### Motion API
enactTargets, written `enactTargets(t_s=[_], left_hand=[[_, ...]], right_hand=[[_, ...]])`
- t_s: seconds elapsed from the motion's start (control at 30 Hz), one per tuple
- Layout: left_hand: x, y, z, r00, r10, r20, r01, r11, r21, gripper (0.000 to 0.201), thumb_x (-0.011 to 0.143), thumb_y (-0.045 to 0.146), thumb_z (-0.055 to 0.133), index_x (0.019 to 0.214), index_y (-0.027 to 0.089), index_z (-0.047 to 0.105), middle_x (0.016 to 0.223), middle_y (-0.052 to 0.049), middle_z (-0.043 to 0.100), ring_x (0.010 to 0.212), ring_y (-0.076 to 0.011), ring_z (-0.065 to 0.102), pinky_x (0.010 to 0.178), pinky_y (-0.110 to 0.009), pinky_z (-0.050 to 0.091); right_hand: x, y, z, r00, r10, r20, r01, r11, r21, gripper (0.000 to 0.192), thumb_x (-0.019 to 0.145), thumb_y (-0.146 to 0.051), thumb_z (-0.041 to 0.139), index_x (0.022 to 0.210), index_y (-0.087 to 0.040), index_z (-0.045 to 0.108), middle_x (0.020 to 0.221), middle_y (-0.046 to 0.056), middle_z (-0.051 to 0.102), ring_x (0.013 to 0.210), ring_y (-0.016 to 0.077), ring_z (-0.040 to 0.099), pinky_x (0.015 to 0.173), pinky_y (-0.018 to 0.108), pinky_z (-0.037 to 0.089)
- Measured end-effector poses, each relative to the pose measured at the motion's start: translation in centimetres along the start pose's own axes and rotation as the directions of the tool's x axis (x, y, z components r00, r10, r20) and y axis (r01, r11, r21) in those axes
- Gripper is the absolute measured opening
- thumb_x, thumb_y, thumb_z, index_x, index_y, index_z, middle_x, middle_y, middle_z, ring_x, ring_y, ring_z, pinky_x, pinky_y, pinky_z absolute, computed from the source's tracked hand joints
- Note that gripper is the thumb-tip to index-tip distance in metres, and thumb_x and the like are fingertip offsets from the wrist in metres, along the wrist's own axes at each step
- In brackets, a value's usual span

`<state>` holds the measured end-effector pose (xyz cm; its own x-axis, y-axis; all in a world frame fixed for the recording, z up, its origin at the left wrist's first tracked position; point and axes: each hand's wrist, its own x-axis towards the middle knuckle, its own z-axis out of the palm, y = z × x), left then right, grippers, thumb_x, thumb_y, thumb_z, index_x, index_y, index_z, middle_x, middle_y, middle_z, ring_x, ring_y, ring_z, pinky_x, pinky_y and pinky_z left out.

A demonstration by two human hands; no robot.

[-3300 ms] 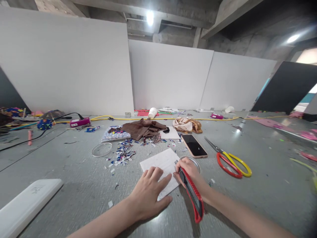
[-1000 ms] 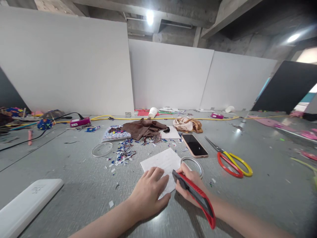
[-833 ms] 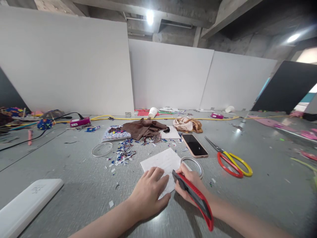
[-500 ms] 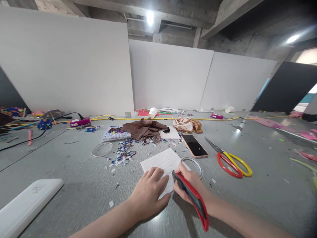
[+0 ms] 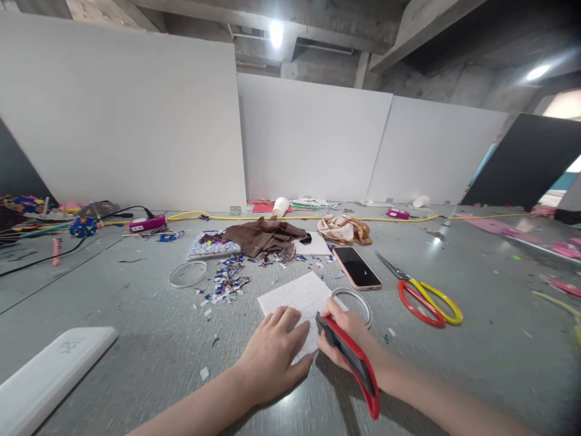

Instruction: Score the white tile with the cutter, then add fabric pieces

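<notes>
A white sheet [image 5: 295, 292], paper or thin card, lies on the grey table in front of me. My left hand [image 5: 276, 348] rests flat on its near left part, fingers spread. In my right hand [image 5: 347, 336] is a red and black utility knife [image 5: 351, 354], its handle slanting back toward me. The knife's front end is down at the sheet, and its blade tip is hidden by my hand. Just beyond my right hand, a roll of clear tape or ring [image 5: 358, 303] lies at the sheet's right edge, partly covered.
A phone [image 5: 358, 267] and red-and-yellow scissors [image 5: 422, 297] lie to the right. Coloured scraps [image 5: 229, 280], brown cloth [image 5: 265, 235] and a beige cloth [image 5: 342, 229] are farther back. A thin ring [image 5: 187, 274] and a white power bank [image 5: 59, 375] lie left.
The rear end of the utility knife has shifted very slightly left and up. My left hand and the sheet have stayed in place.
</notes>
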<state>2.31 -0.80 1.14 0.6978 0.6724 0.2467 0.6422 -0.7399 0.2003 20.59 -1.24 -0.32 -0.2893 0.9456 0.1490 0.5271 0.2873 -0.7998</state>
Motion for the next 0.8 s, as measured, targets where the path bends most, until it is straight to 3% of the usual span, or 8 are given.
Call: enactTargets(t_s=[0.3, 0.47, 0.8], left_hand=[[0.1, -0.1, 0.0, 1.0, -0.004, -0.006, 0.004, 1.0, 0.003, 0.022, 0.08, 0.031, 0.052, 0.099, 0.022, 0.052, 0.103, -0.007, 0.05, 0.099, -0.0266, 0.045, 0.082, -0.041, 0.042], [0.1, 0.1, -0.1, 1.0, -0.011, 0.004, 0.011, 1.0, 0.002, 0.022, 0.079, 0.03, 0.052, 0.099, 0.022, 0.053, 0.102, -0.006, 0.051, 0.098, -0.0267, 0.045, 0.082, -0.041, 0.042], [0.0, 0.0, -0.1, 1.0, -0.014, 0.009, 0.014, 1.0, -0.003, 0.023, 0.079, 0.03, 0.053, 0.1, 0.022, 0.052, 0.104, -0.007, 0.05, 0.099, -0.0266, 0.044, 0.083, -0.041, 0.041]], right_hand=[[0.0, -0.2, -0.1, 0.996, -0.079, -0.046, 0.074, 0.993, -0.089, 0.026, 0.064, -0.006, 0.047, 0.073, -0.024, 0.03, 0.043, -0.011, 0.038, 0.035, 0.0085, 0.039, 0.035, 0.019, 0.022], [-0.1, -0.6, -0.3, 0.988, -0.118, -0.095, 0.101, 0.981, -0.168, 0.025, 0.064, -0.007, 0.048, 0.073, -0.024, 0.033, 0.046, -0.009, 0.043, 0.04, 0.0109, 0.043, 0.039, 0.021, 0.026], [-0.1, -1.1, -0.5, 0.99, -0.129, -0.065, 0.114, 0.974, -0.193, 0.025, 0.062, -0.006, 0.046, 0.072, -0.024, 0.031, 0.048, -0.009, 0.043, 0.043, 0.0112, 0.045, 0.042, 0.021, 0.028]])
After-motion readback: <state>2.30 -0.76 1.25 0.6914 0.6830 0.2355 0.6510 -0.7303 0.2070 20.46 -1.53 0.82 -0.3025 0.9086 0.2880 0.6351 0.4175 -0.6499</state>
